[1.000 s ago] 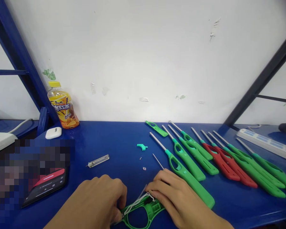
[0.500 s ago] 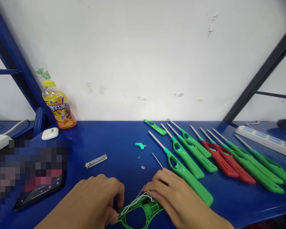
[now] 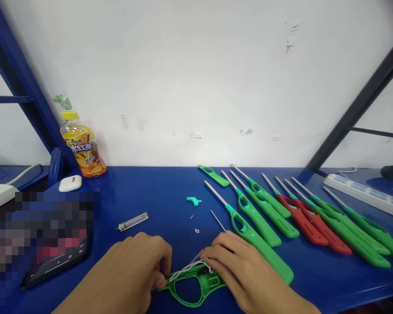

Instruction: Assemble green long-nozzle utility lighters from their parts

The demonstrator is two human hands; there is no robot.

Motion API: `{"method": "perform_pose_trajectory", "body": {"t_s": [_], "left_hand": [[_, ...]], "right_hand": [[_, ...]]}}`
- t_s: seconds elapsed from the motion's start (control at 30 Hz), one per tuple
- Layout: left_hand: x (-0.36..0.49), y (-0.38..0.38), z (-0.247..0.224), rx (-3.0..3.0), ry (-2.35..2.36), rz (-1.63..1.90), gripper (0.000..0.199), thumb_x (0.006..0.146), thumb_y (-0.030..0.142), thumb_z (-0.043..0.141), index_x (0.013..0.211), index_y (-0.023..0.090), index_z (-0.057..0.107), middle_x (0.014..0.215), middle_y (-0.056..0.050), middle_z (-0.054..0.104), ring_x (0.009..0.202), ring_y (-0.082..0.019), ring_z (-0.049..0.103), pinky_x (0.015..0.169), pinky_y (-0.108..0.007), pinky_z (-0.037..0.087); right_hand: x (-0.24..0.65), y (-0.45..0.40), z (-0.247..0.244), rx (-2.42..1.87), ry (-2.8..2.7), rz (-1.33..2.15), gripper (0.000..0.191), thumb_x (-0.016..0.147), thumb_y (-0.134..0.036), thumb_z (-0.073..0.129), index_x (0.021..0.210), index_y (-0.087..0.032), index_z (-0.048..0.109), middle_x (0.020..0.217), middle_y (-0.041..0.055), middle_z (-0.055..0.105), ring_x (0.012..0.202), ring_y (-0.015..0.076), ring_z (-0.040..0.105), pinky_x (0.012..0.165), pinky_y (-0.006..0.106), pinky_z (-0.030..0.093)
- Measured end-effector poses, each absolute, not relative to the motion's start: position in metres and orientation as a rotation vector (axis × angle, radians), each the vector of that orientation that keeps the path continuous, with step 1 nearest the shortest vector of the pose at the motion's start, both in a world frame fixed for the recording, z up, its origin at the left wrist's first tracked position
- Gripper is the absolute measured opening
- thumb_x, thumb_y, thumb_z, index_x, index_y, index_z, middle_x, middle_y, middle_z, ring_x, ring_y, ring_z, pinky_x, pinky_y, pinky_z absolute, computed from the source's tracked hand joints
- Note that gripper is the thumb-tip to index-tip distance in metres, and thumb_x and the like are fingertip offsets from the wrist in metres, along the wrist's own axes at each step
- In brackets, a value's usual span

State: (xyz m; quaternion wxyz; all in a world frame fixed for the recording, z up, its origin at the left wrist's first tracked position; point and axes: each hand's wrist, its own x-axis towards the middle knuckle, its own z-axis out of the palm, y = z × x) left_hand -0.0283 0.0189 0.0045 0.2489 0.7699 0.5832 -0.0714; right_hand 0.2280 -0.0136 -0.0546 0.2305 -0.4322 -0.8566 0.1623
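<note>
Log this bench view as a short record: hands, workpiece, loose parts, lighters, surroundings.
left hand: fingertips at the narrow end of the open green shell
right hand: over the shell's wide end, fingertips by the white wires
loose parts: teal trigger, clear tube, small pink piece
spare shell: green, near the wall
lighters: seven green, two red
left side: bottle, white case, phone
right side: power strip

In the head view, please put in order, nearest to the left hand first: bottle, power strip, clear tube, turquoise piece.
1. Clear tube, just beyond the left hand.
2. Turquoise piece, ahead, rightward.
3. Bottle, back left.
4. Power strip, far right.
</note>
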Motion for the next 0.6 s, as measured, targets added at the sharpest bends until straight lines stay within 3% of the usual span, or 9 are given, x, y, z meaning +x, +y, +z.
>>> {"method": "perform_pose_trajectory", "body": {"t_s": [0.17, 0.33, 0.5, 0.6], "left_hand": [[-0.037, 0.019, -0.011, 2.132, 1.560, -0.092, 0.020, 0.089, 0.019, 0.059, 0.092, 0.031, 0.075, 0.098, 0.000, 0.081, 0.093, -0.024, 0.073, 0.081, -0.031, 0.046], [-0.040, 0.016, -0.012, 2.162, 1.518, -0.023, 0.020, 0.088, 0.022, 0.061, 0.096, 0.032, 0.075, 0.104, -0.001, 0.081, 0.100, -0.025, 0.072, 0.088, -0.030, 0.051], [-0.035, 0.012, -0.004, 2.208, 1.470, -0.087, 0.030, 0.090, 0.019, 0.060, 0.111, 0.032, 0.077, 0.120, -0.007, 0.078, 0.110, -0.029, 0.074, 0.095, -0.034, 0.052], [-0.031, 0.010, -0.003, 2.221, 1.470, -0.091, 0.038, 0.088, 0.015, 0.061, 0.118, 0.031, 0.078, 0.125, -0.009, 0.078, 0.114, -0.031, 0.073, 0.100, -0.037, 0.053]], "right_hand": [[0.231, -0.010, -0.057, -1.201, -2.274, 0.431, 0.028, 0.117, -0.021, 0.045, 0.119, -0.025, 0.072, 0.107, 0.0034, 0.071, 0.098, 0.0222, 0.068, 0.090, 0.037, 0.056], [0.242, 0.005, -0.053, -1.277, -2.253, 0.329, 0.034, 0.121, -0.027, 0.036, 0.122, -0.024, 0.070, 0.113, 0.0050, 0.074, 0.105, 0.0232, 0.071, 0.098, 0.041, 0.056], [0.249, 0.029, -0.033, -1.293, -2.446, 0.043, 0.029, 0.119, -0.024, 0.044, 0.124, -0.022, 0.072, 0.113, 0.0079, 0.078, 0.102, 0.0260, 0.076, 0.096, 0.045, 0.059], [0.245, 0.048, -0.019, -1.275, -2.479, -0.021, 0.026, 0.118, -0.025, 0.049, 0.129, -0.022, 0.072, 0.121, 0.0087, 0.079, 0.111, 0.0269, 0.076, 0.102, 0.048, 0.059]]}}
